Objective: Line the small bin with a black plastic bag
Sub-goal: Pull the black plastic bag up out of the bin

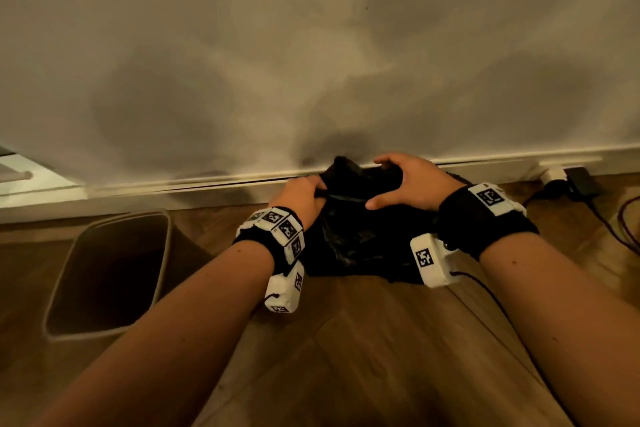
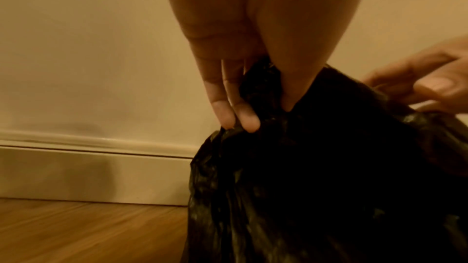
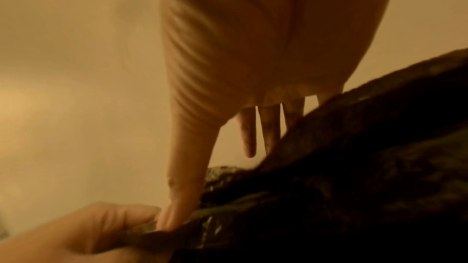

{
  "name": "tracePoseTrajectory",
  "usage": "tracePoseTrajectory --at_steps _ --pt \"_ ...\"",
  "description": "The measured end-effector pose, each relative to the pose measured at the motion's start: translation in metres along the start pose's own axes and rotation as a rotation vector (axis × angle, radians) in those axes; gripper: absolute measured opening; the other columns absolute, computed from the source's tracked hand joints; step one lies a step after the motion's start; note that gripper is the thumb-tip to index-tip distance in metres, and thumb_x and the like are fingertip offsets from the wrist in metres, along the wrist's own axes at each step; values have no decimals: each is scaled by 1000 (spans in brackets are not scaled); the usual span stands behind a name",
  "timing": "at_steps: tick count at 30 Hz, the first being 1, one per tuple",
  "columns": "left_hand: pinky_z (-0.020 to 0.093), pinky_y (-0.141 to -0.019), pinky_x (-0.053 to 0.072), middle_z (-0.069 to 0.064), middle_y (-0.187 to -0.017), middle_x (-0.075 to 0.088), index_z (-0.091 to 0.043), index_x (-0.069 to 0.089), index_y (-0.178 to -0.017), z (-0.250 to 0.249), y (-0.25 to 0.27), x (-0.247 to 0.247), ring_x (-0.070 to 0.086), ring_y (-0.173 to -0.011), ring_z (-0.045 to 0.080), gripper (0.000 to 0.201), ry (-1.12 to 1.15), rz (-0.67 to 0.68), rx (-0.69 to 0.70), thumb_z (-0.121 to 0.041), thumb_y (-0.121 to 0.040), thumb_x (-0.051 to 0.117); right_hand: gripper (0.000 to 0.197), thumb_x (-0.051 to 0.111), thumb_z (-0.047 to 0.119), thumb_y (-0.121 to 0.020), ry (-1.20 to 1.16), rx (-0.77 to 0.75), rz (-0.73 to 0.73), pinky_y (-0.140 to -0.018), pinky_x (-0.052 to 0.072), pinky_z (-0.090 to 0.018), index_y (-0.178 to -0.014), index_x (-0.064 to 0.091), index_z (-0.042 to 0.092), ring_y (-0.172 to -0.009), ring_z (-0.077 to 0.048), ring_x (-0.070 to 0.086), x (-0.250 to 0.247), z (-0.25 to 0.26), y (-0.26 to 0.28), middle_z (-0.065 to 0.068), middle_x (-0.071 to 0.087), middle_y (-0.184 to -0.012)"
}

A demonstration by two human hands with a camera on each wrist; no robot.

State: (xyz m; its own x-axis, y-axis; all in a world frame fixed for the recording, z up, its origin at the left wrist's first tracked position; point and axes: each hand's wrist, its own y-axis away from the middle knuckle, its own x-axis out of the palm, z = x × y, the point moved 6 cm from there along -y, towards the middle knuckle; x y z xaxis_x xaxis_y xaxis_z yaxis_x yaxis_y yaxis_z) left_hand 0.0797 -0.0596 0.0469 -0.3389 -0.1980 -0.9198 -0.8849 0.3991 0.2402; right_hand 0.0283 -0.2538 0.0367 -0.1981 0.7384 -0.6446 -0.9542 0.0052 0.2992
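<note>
While the bin (image 1: 107, 274) waits unlined at the lower left of the head view, both hands are busy with the bag (image 1: 349, 239) at the centre, just below the skirting (image 1: 207, 180). The left hand (image 1: 301, 194) pinches a bunch of the black plastic: in the left wrist view its fingers (image 2: 243, 115) and thumb clamp the gathered top edge. The right hand (image 1: 408, 184) arches over the bag's upper part, thumb low and fingers spread across the far side; in the right wrist view the thumb meets the plastic next to the other hand, but whether those fingers truly grip or only rest on the film, I cannot tell.

This looks like the opening step: finding the mouth and parting the two layers. The bag is crumpled, its lower part resting on the floor (image 1: 363, 357), and nothing has gone into the bin yet.

The next move calls for sliding the layers apart, spreading the mouth wide, then carrying it left and down over the rim. Thin film clings, so expect a bit of rubbing first.

Around them: a white plug (image 1: 554, 174) and black adapter (image 1: 583, 180) at the right edge, with cables (image 1: 609, 222) trailing over the floor, well apart from the bag. A pale fitting I cannot identify shows at the far left. Nothing lies between bag and bin.
</note>
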Motion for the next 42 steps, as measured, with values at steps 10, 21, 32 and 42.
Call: tracePoseTrajectory --at_steps 10,21,32,42 --pt "32 -79 45 11 -96 70 -15 66 -100 -7 55 -86 64 -93 30 17 3 -152 99 -26 -91 57 67 78 38 -69 203 -199 -64 -100 39 -40 -130 52 31 -117 -26 55 1 68 -1 -3 61 -125" --pt "35 -104 35 1 -134 44 -28 35 -138 64 109 -132 41 -120 20 87 48 -313 140 -51 -65 78 11 71 25 -83 240 -323 27 -59 39 -22 -90 73 17 -72 -15 60 5 157 33 -3 66 -75" --pt "25 -71 44 -1 -76 63 -20 70 -88 62 77 -127 59 -76 17 5 303 -217 267 -19 -84 68 27 68 37 -85 278 -222 -30 -69 43 -25 -106 66 20 -84 -18 59 10 160 56 -2 65 -91" --pt "27 -100 45 1 -139 39 -35 24 -142 89 95 -142 41 -129 12 107 775 -50 282 -27 -57 89 11 54 14 -96 -52 -210 -158 -49 34 -10 -100 65 14 -53 2 51 -20 158 70 3 54 -69"
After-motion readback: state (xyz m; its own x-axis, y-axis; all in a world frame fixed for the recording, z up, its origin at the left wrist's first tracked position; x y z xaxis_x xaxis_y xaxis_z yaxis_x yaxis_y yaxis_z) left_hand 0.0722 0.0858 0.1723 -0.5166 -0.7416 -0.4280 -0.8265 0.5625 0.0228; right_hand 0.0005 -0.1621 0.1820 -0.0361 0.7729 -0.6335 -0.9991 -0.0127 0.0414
